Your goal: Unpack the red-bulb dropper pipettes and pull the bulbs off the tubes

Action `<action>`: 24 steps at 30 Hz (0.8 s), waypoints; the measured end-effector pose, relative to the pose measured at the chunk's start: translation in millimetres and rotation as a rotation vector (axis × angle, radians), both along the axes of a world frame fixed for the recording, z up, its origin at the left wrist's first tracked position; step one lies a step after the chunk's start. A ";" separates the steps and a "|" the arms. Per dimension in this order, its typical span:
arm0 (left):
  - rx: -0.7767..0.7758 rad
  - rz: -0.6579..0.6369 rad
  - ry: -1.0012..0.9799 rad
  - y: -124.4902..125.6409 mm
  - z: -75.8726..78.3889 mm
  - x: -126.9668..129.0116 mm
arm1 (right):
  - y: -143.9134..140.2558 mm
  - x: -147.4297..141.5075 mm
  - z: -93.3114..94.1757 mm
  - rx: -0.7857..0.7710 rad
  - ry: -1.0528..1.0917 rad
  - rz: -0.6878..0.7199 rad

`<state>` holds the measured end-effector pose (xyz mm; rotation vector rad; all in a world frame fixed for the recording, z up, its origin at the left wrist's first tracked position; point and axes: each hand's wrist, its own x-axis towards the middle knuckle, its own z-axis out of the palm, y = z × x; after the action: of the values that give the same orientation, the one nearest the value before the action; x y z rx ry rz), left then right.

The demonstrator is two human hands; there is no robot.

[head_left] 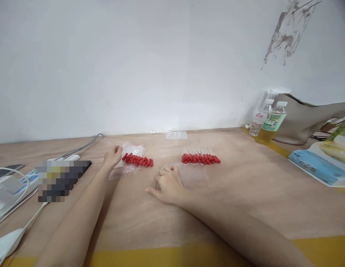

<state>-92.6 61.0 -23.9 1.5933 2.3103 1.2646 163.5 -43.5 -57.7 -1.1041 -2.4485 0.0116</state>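
Note:
My left hand [113,156], its fingers curled closed, is beside a pile of small red caps that look like dropper bulbs [138,160]. The caps lie on clear plastic bags [125,171]. What those fingers hold, if anything, is too small to make out. My right hand [168,184] rests over the left end of a row of thin clear tubes [193,175], fingers spread and thumb stretched out to the left. Part of the row is hidden under this hand. Behind it lie several thin clear tubes with red caps [200,158], their capped ends toward me.
A flat clear bag [176,135] lies by the wall. Two bottles [271,122], a grey-brown bag [297,118] and a blue tissue pack [318,167] are at the right. At the left are a power strip [29,180], cables, a phone [9,170] and a white mouse [8,243].

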 end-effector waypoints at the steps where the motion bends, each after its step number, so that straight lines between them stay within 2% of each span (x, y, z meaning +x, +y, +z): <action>1: 0.015 -0.026 0.022 -0.9 3.4 3.1 | 0.8 6.3 1.1 0.008 0.023 -0.007; 4: 0.084 -0.138 0.086 -5.8 11.2 24.8 | 2.6 34.9 0.5 0.053 0.112 -0.020; 7: 0.122 -0.288 0.138 -15.3 9.0 68.8 | 4.0 70.1 -6.0 0.112 0.142 0.063; 8: 0.125 -0.369 0.166 -19.0 5.9 87.1 | 4.3 80.7 -8.7 0.122 0.141 0.090; 11: 0.181 -0.746 0.338 -27.6 -7.0 142.6 | 4.0 103.0 -14.5 0.146 0.180 0.128; 14: 0.181 -0.932 0.373 -27.0 -17.5 183.7 | 1.3 110.4 -14.6 0.166 0.261 0.097; 18: 0.144 -1.007 0.369 -13.3 -23.4 206.2 | -2.2 109.2 -12.6 0.211 0.261 0.073; 24: 0.166 -0.982 0.352 -5.0 -27.6 209.1 | 1.0 107.1 -17.6 0.236 0.228 0.062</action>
<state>116.5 55.9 -51.5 2.6437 1.1500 0.9492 270.6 -42.5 -75.3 -0.8735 -2.2140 -0.1222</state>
